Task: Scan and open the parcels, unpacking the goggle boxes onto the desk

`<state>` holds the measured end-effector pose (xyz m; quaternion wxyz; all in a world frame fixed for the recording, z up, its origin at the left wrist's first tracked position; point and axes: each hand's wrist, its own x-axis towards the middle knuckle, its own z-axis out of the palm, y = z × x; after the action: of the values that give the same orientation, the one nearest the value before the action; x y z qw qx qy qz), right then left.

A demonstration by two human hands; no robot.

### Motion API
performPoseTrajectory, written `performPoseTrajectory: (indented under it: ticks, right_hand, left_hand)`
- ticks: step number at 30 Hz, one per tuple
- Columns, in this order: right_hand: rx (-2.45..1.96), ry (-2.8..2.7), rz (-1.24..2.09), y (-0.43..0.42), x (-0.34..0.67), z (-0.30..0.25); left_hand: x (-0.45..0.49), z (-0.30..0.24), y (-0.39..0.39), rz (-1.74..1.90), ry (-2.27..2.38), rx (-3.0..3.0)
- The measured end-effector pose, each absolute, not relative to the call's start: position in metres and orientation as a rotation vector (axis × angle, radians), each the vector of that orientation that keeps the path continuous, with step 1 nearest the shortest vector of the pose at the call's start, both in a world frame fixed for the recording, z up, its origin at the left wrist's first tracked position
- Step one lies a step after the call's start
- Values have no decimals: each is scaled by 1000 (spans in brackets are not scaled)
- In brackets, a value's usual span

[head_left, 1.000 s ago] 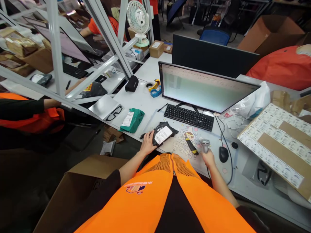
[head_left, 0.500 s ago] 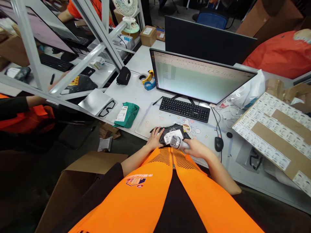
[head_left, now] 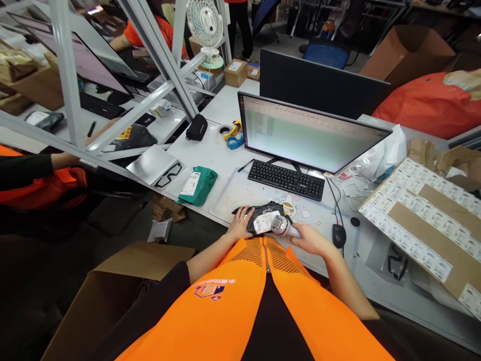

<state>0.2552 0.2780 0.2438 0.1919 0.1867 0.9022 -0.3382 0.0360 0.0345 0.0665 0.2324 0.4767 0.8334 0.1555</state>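
A black plastic parcel (head_left: 263,216) with a white label lies on the desk mat at the near edge of the white desk (head_left: 220,153). My left hand (head_left: 241,224) grips the parcel's left end, fingers curled over it. My right hand (head_left: 310,239) is wrapped round a grey handheld barcode scanner (head_left: 282,226), whose head sits right over the parcel's label. A black keyboard (head_left: 286,179) and a lit monitor (head_left: 310,134) stand just behind the parcel.
A green parcel (head_left: 198,185) lies at the left desk edge, a black mouse (head_left: 338,235) to the right, tape rolls (head_left: 232,136) further back. Cardboard with label sheets (head_left: 428,213) fills the right. An open carton (head_left: 124,286) sits below left. A co-worker's arm (head_left: 45,165) rests at the neighbouring desk.
One second ago my right hand reached for the scanner lying right of the parcel; it has taken it up and brought it left over the label. The parcel has shifted toward the desk's near edge.
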Motion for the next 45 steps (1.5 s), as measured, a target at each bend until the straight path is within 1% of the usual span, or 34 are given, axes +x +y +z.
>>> performPoseTrajectory:
  ticks: [3, 5, 11, 14, 17, 20, 24, 27, 31, 33, 36, 40, 45]
  right_hand:
    - [652, 2523, -1081, 294, 270, 230]
    - [841, 2535, -1082, 305, 277, 212]
    - [1631, 2512, -779, 317, 290, 117]
    - [1793, 2472, -678, 305, 296, 76]
    - [1828, 2461, -642, 292, 298, 56]
    - [1934, 2445, -598, 292, 294, 59]
    - [2023, 2579, -493, 318, 278, 83]
    - [1800, 2686, -531, 348, 254, 99]
    - [1552, 2621, -558, 383, 211, 109]
    - [1505, 2472, -566, 394, 190, 110]
    - [1472, 2280, -610, 404, 165, 110]
    - [1471, 2264, -616, 411, 142, 111]
    - [1442, 2291, -626, 399, 129, 116]
  left_hand:
    - [38, 74, 34, 384, 2292, 1348]
    - [42, 80, 36, 367, 2283, 1414]
    - [59, 85, 55, 250, 2176, 1518]
    - [67, 86, 63, 198, 2245, 1430]
    - [67, 89, 65, 199, 2276, 1369]
    - [59, 94, 61, 268, 2269, 1365]
    - [31, 95, 54, 424, 2222, 1305]
    - [-3, 89, 48, 632, 2120, 1154]
    - [-41, 81, 40, 810, 1963, 924]
    - [-46, 83, 35, 845, 2093, 842]
    - [-30, 92, 32, 892, 2413, 813]
    - [16, 105, 36, 839, 2610, 1007]
    - [51, 103, 43, 500, 2662, 1030]
